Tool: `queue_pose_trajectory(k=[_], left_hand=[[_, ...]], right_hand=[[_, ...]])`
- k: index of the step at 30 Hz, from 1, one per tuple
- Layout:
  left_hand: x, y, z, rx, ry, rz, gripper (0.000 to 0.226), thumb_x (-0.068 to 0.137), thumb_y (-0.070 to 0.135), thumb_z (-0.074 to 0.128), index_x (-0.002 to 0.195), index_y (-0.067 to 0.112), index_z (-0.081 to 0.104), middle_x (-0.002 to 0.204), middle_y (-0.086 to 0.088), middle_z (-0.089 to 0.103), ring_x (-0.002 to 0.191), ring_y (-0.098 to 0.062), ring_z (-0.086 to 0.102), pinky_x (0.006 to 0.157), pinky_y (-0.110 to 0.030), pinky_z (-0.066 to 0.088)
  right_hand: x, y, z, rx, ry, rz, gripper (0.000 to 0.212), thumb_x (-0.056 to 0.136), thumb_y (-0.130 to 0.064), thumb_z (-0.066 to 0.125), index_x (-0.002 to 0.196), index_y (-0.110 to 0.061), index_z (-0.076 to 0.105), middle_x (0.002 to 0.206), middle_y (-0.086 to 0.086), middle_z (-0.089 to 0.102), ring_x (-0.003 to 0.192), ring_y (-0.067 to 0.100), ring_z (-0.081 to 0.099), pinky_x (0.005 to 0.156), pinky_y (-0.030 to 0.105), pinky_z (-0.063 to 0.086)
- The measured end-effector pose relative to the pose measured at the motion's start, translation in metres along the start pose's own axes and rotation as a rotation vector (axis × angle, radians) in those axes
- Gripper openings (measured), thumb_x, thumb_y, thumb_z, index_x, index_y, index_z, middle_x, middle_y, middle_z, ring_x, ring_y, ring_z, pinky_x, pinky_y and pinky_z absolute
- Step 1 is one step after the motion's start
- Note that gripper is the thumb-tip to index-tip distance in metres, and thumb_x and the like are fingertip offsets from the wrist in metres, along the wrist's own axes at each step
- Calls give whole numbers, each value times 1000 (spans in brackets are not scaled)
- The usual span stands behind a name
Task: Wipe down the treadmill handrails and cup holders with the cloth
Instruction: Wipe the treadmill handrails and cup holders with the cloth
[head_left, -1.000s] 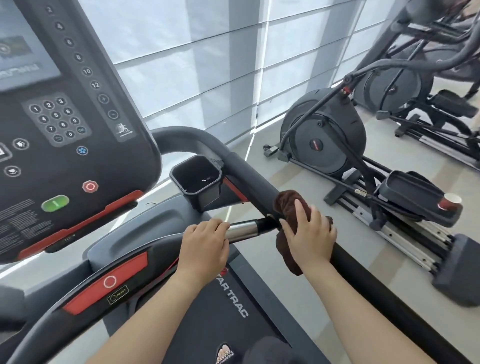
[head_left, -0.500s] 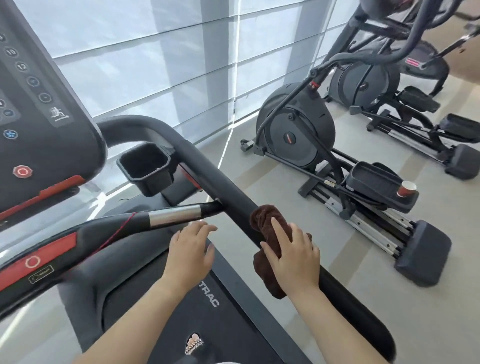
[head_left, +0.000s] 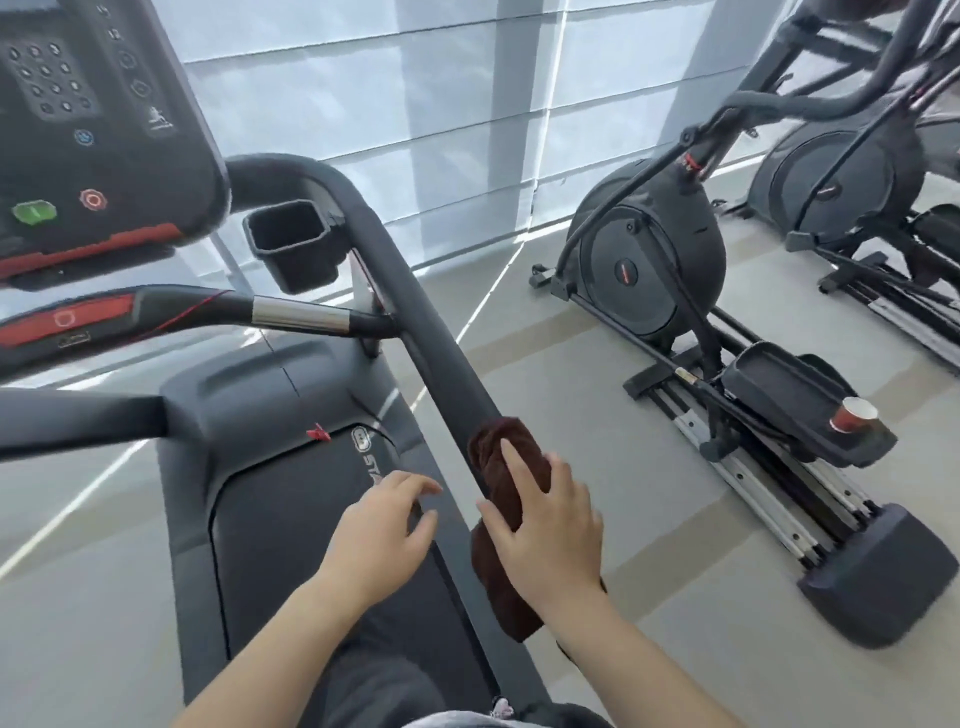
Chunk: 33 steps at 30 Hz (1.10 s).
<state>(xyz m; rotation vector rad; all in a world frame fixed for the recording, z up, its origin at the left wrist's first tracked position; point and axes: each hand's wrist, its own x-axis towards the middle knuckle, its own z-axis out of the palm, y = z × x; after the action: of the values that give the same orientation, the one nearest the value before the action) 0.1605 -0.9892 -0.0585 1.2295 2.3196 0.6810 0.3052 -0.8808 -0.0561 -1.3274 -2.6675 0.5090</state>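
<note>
The treadmill's right handrail (head_left: 415, 332), a thick black padded bar, slopes from the console down toward me. A dark brown cloth (head_left: 498, 467) is wrapped over its lower part, and my right hand (head_left: 545, 530) presses on the cloth, gripping it around the rail. My left hand (head_left: 379, 540) hovers open just left of the rail over the belt deck, holding nothing. A black square cup holder (head_left: 291, 244) hangs beside the rail's upper end. A cross bar with a silver sensor grip (head_left: 301, 314) joins the rail below it.
The console (head_left: 93, 130) with keypad and green and red buttons fills the top left. To the right stand two elliptical trainers (head_left: 654, 260); a red paper cup (head_left: 854, 414) sits on the nearer one's pedal. Window blinds (head_left: 415, 104) lie behind.
My right hand has slid the cloth down the handrail toward me. My left hand let go of the silver grip bar and dropped back, open, beside the rail.
</note>
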Motion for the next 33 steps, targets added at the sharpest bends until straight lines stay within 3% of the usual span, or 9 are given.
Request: queue_pose_trajectory(k=[3,6,9,12,16,19,21,27,33], left_hand=[[-35,5,9,-47,25,-70,20,88,26,52,107,30,58,111,17,56,98,-5,54,89,-31,45],[-46,13,12,-63,38,-99,21,88,25,52,107,31,57,111,18,55,104,-5,52,91,-30,44],[-41,21,12,-62,69,-94,22,88,24,53,108,29,58,112,16,56,105,-6,51,91,-28,42],[-37,30,13,-93,91,-83,20,88,24,53,106,30,58,111,17,55,99,-4,53,86,-21,40],[-38,35,14,-102,107,-72,20,87,25,54,105,32,58,110,19,55,100,-3,52,88,-25,42],[-41,31,11,-103,110,-78,19,87,25,54,104,33,58,109,19,55,96,-1,53,84,-22,41],[-43,29,8,-99,113,-86,19,87,25,54,104,33,58,109,19,56,97,-2,53,84,-23,42],[-54,31,7,-97,136,-84,20,87,25,53,105,32,57,109,19,55,97,0,50,82,-17,36],[-58,29,11,-122,112,-87,19,88,24,52,105,33,57,109,20,54,92,2,52,73,0,34]], right_hand=[[6,4,-1,55,-70,-71,56,86,-62,39,138,-47,25,150,1,26,119,30,42,99,46,37],[3,16,-7,177,-67,-146,45,86,-60,42,129,-46,39,146,-5,32,117,26,44,95,43,41],[-8,34,-11,381,-34,-110,39,85,-58,46,122,-45,44,138,-10,40,118,20,46,94,41,45],[-14,44,-15,467,-64,-55,50,82,-63,46,129,-46,38,143,-10,33,129,16,39,101,40,41],[-30,42,-14,265,-100,-154,82,71,-74,46,139,-53,7,154,-10,11,135,19,25,106,50,34],[-47,39,-3,31,-32,-259,82,66,-63,60,138,-44,25,154,0,23,132,28,35,97,53,40],[-40,36,0,8,11,-259,73,68,-52,66,134,-37,38,150,5,32,125,31,44,93,52,45],[-1,25,-8,245,-93,-143,70,79,-51,59,138,-39,25,151,1,23,121,31,42,98,45,42],[-36,40,3,99,35,-220,63,79,-49,61,134,-37,34,150,8,32,121,32,44,95,47,43]])
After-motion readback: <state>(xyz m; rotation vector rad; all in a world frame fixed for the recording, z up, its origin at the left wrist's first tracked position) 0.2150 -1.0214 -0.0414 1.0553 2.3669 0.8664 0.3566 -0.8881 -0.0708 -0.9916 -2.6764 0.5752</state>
